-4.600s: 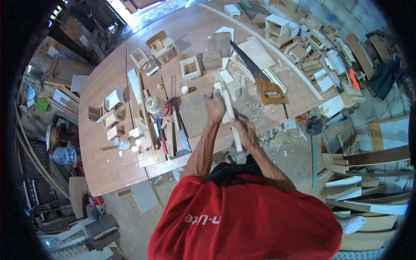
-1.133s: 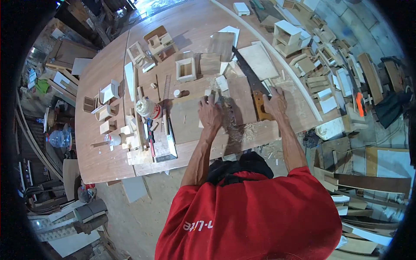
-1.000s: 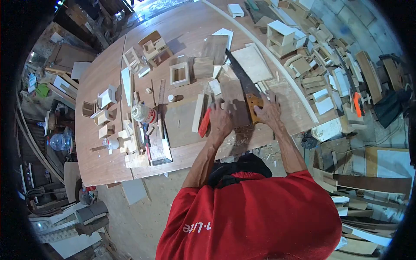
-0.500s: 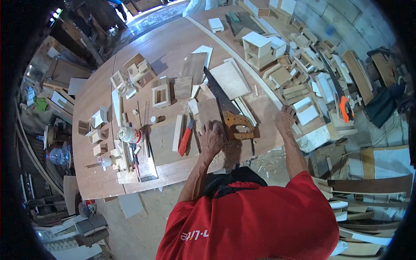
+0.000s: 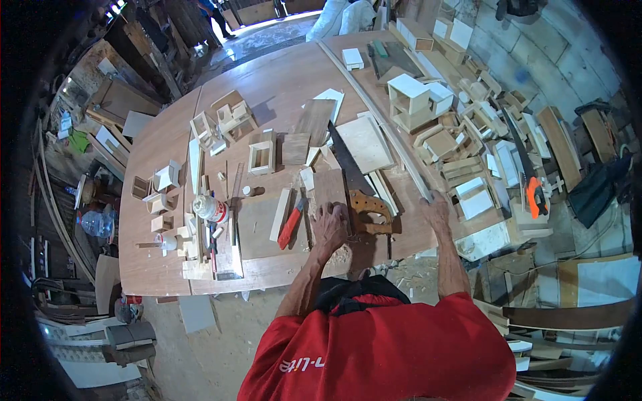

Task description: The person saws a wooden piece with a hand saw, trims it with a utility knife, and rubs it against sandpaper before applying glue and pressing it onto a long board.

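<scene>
My left hand rests with its fingers spread on the near end of a brown wooden board. My right hand is at the near end of a long thin wooden strip, its fingers closed round that end. Between the hands lies a handsaw with a wooden handle, its dark blade pointing away from me. Left of my left hand are a red-handled tool and a pale wood block. A pale square panel lies beside the strip.
Small wooden furniture models stand on the tabletop, with more piled at the right. A white glue bottle is at the left. A saw with an orange handle lies far right. A person's legs show beyond the table.
The strip's near end and my right hand have shifted slightly toward me and to the left relative to the table. The whole view has shifted. My left hand stays on the board.
</scene>
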A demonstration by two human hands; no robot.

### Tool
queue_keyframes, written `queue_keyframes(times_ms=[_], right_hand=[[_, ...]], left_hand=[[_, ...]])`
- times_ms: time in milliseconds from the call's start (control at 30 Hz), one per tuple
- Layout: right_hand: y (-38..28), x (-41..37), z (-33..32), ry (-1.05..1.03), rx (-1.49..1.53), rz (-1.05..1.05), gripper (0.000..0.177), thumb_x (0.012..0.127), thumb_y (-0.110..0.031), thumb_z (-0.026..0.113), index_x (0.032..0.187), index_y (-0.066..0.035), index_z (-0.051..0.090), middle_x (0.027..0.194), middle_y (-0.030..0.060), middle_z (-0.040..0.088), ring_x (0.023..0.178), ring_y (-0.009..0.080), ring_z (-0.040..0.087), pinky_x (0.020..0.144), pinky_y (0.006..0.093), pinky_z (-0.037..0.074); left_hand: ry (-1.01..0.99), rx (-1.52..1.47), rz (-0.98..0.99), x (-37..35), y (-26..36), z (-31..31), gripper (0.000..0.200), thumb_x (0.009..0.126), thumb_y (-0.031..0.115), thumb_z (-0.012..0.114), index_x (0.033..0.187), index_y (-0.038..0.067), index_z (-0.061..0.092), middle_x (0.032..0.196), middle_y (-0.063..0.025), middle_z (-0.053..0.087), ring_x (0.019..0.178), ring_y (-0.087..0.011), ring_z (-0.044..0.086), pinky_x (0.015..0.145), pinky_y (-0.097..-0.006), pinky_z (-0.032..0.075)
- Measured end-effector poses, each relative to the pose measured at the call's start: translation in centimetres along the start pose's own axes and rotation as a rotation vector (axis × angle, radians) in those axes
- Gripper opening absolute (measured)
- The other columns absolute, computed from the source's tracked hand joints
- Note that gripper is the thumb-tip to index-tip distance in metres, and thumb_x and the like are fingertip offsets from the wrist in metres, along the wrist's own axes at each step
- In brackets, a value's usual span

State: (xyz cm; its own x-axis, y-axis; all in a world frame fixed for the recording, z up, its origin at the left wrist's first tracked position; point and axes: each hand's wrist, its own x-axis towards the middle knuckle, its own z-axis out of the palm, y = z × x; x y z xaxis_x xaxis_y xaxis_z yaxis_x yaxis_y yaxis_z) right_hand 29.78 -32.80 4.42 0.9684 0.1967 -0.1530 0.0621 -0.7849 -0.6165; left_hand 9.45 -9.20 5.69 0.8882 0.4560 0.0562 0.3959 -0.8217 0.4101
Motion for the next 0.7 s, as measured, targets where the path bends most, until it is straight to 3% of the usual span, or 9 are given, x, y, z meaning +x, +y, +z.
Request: queue_keyframes(times_ms=[67, 200, 267, 367, 433, 467, 567, 633, 700], right_hand=[[1.5, 0.8, 1.2, 0.035, 0.172, -0.141, 0.029, 0.084, -0.027, 0.061, 0.095, 0.0, 0.063, 0.078, 0.0163, 0.063, 0.079, 0.0281, 0.063, 0.07, 0.039, 0.046], [3.2, 1.0, 1.5, 0.051, 0.177, -0.246, 0.03, 0.085, -0.028, 0.06, 0.084, 0.002, 0.062, 0.068, 0.0113, 0.058, 0.066, 0.0226, 0.057, 0.062, 0.0373, 0.044], [0.4, -1.5, -1.1, -0.158, 0.248, -0.131, 0.031, 0.088, -0.026, 0.058, 0.077, 0.003, 0.06, 0.062, 0.0074, 0.054, 0.055, 0.0186, 0.053, 0.053, 0.0352, 0.041], [1.5, -3.2, -0.5, -0.283, 0.305, -0.092, 0.036, 0.091, -0.028, 0.055, 0.075, 0.003, 0.062, 0.063, 0.009, 0.056, 0.059, 0.018, 0.053, 0.058, 0.0346, 0.043], [0.6, -6.3, -0.6, -0.337, 0.514, -0.034, 0.035, 0.094, -0.026, 0.053, 0.072, 0.002, 0.058, 0.059, 0.0057, 0.052, 0.052, 0.0137, 0.049, 0.051, 0.0309, 0.039], [-0.4, -7.6, -1.3, -0.359, 0.585, 0.005, 0.033, 0.093, -0.024, 0.053, 0.075, 0.002, 0.057, 0.058, 0.0056, 0.051, 0.052, 0.0127, 0.048, 0.05, 0.0304, 0.039], [0.5, -10.0, -0.2, -0.389, 0.53, -0.127, 0.028, 0.094, -0.022, 0.054, 0.08, 0.002, 0.057, 0.058, 0.0038, 0.05, 0.052, 0.0113, 0.047, 0.048, 0.0293, 0.038], [-0.4, -12.5, -0.7, -0.258, 0.375, -0.245, 0.027, 0.094, -0.021, 0.053, 0.081, 0.002, 0.058, 0.058, 0.0026, 0.049, 0.053, 0.0104, 0.046, 0.049, 0.0291, 0.038], [-0.6, -14.6, -0.7, -0.29, 0.356, -0.242, 0.026, 0.095, -0.021, 0.052, 0.085, 0.002, 0.06, 0.058, 0.0013, 0.047, 0.054, 0.0096, 0.045, 0.05, 0.0285, 0.038]], left_hand=[[0.029, -0.009, 0.016, 0.0, -0.2, 0.4, 0.032, 0.077, 0.018, 0.064, 0.106, 0.01, 0.054, 0.107, -0.0147, 0.051, 0.105, -0.0388, 0.049, 0.084, -0.0503, 0.042], [0.075, -0.078, -0.048, 0.3, 0.2, 0.2, 0.021, 0.078, 0.018, 0.064, 0.097, 0.011, 0.059, 0.109, -0.0149, 0.052, 0.102, -0.0375, 0.053, 0.087, -0.0549, 0.039], [0.156, -0.193, 0.002, 1.0, -0.2, 0.0, 0.019, 0.078, 0.016, 0.064, 0.095, 0.008, 0.06, 0.106, -0.0168, 0.054, 0.099, -0.0385, 0.054, 0.084, -0.0519, 0.042], [0.419, -0.255, 0.097, 2.2, 1.1, -2.3, 0.019, 0.081, 0.012, 0.063, 0.095, -0.001, 0.062, 0.09, -0.0206, 0.061, 0.084, -0.0373, 0.061, 0.073, -0.0416, 0.048], [0.146, -0.573, -0.166, 2.2, 1.1, -3.3, 0.024, 0.085, 0.017, 0.063, 0.099, -0.002, 0.063, 0.076, -0.0167, 0.064, 0.074, -0.0261, 0.062, 0.068, -0.0356, 0.048], [0.181, -0.751, -0.272, 2.7, 1.4, -3.7, 0.031, 0.089, 0.024, 0.061, 0.096, -0.005, 0.065, 0.063, -0.0095, 0.06, 0.061, -0.0158, 0.057, 0.061, -0.0313, 0.045], [0.266, -0.863, -0.247, 3.4, 0.8, -4.4, 0.036, 0.091, 0.03, 0.057, 0.089, -0.006, 0.066, 0.064, -0.0031, 0.056, 0.062, -0.011, 0.05, 0.058, -0.0288, 0.042], [0.31, -0.88, -0.266, 3.3, 0.6, -5.3, 0.04, 0.092, 0.032, 0.055, 0.081, -0.004, 0.067, 0.063, -0.0008, 0.054, 0.062, -0.0098, 0.046, 0.057, -0.0278, 0.039], [0.292, -0.903, -0.315, 3.5, -0.6, -6.0, 0.035, 0.091, 0.029, 0.057, 0.086, -0.004, 0.066, 0.066, -0.0012, 0.056, 0.064, -0.0091, 0.047, 0.057, -0.0284, 0.04]])
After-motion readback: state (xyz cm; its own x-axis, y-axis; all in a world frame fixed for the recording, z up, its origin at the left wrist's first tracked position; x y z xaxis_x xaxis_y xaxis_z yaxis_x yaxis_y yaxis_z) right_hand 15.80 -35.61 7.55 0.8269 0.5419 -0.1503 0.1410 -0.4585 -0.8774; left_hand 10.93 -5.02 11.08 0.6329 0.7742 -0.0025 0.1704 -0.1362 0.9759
